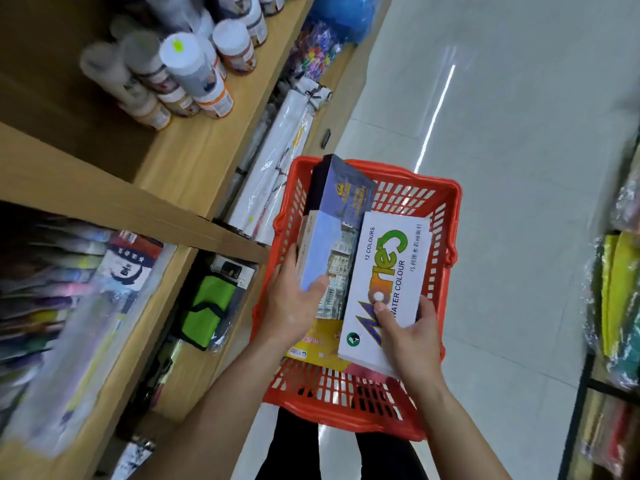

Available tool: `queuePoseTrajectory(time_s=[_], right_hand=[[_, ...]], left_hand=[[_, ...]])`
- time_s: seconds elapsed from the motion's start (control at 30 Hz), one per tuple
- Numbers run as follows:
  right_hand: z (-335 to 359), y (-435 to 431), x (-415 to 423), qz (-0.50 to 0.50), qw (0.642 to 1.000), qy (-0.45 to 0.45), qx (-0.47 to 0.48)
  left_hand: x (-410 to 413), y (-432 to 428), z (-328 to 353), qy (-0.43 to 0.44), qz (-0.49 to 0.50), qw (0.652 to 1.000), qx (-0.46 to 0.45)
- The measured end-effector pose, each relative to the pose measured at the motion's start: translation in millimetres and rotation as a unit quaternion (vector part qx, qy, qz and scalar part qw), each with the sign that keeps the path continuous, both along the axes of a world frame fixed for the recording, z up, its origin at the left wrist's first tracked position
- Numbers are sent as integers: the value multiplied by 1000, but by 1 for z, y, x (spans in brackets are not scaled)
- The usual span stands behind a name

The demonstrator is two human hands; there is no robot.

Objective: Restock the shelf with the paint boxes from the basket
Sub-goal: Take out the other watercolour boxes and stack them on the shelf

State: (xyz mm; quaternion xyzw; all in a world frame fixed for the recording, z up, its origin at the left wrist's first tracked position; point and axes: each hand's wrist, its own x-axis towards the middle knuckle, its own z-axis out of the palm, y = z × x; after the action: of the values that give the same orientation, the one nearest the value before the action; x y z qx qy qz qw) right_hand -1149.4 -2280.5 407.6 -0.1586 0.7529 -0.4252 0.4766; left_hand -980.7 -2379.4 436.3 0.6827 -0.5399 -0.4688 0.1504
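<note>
White paint box point(384, 282) in right hand point(408, 334) grip — over basket point(446, 216).

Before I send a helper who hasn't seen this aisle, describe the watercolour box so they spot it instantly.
Find the red basket on the floor beside the wooden shelf. The white box lies on top at its right side, held by the right hand. Unlike the blue boxes beside it, it reads "WATER COLOUR" and "12 COLOURS".

Two bare arms with no sleeves showing, no rings or watch; black trousers point(298, 445) just below the red basket point(446, 216).
</note>
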Motion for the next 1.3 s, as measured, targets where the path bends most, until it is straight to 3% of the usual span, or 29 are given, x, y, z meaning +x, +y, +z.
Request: queuePoseTrajectory(time_s=[0.3, 0.53, 0.7, 0.97, 1.3], right_hand=[[138, -13, -18, 112, 988, -14, -101], [220, -18, 16, 220, 957, -94, -161], [273, -12, 68, 309, 925, -71, -209], [326, 16, 149, 367, 895, -58, -246], [366, 19, 212, 433, 864, -55, -252]], left_hand=[[30, 74, 162, 45, 154, 987, -15], [74, 154, 266, 91, 287, 949, -97], [112, 207, 326, 105, 363, 911, -166], [200, 253, 366, 115, 439, 859, -235], [292, 205, 376, 98, 437, 874, -186]])
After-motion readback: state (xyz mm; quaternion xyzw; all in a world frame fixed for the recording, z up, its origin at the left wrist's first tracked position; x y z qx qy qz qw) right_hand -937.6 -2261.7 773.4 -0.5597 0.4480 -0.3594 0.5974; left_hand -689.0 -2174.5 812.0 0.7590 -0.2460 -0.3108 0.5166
